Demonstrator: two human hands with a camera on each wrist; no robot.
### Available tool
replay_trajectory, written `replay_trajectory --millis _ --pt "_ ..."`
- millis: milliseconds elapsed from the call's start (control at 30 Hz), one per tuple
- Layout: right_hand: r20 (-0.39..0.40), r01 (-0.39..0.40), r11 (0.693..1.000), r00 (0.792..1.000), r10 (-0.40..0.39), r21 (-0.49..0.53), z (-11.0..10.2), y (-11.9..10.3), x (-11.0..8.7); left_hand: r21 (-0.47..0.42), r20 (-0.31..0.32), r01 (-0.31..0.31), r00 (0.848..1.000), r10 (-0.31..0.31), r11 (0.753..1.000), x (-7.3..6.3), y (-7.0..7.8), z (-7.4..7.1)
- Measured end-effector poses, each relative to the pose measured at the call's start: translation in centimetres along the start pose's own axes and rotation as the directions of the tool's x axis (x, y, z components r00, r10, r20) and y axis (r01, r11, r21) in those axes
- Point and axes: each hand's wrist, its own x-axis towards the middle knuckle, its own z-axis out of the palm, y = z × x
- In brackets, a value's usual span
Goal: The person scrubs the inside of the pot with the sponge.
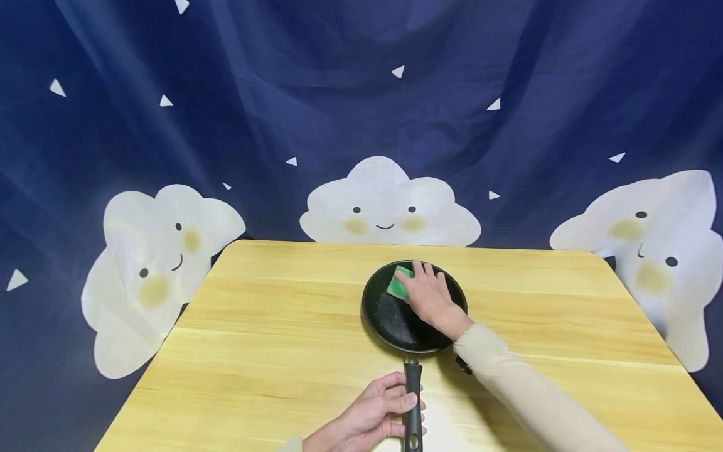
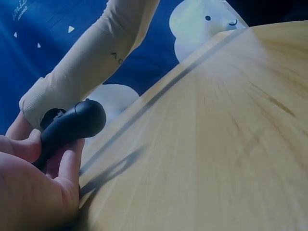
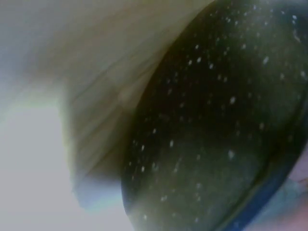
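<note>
A black frying pan (image 1: 395, 323) sits on the table, its handle (image 1: 414, 375) pointing toward me. My left hand (image 1: 380, 409) grips that handle from the left, thumb on top and fingers underneath. In the left wrist view the handle's rounded end (image 2: 91, 118) sticks out past the left hand (image 2: 36, 187). My right hand (image 1: 430, 296) reaches into the pan and holds a green scouring sponge (image 1: 398, 284) against the upper left of its inside. Pale specks dot the dark pan surface (image 3: 216, 106) in the right wrist view, where fingers and sponge show blurred at the lower right edge.
The light wooden table (image 1: 271, 333) extends to both sides of the pan. Behind it hangs a dark blue curtain (image 1: 339, 94) with white clouds and triangles. My right sleeve (image 1: 525, 383) crosses over the table's right side.
</note>
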Motion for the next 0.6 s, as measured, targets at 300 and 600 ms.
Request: replay_trajectory --millis 300,600 --pt "0.022 -0.006 1.0 1.0 0.006 -0.008 -0.7 1.1 -0.9 0.014 -0.022 -0.009 1.0 0.009 1.0 0.0 0.0 0.0" --pt "0.045 -0.005 1.0 0.999 0.006 -0.015 -1.4 1.8 -2.0 0.004 0.005 -0.013 1.0 0.013 1.0 0.0 -0.1 0.0"
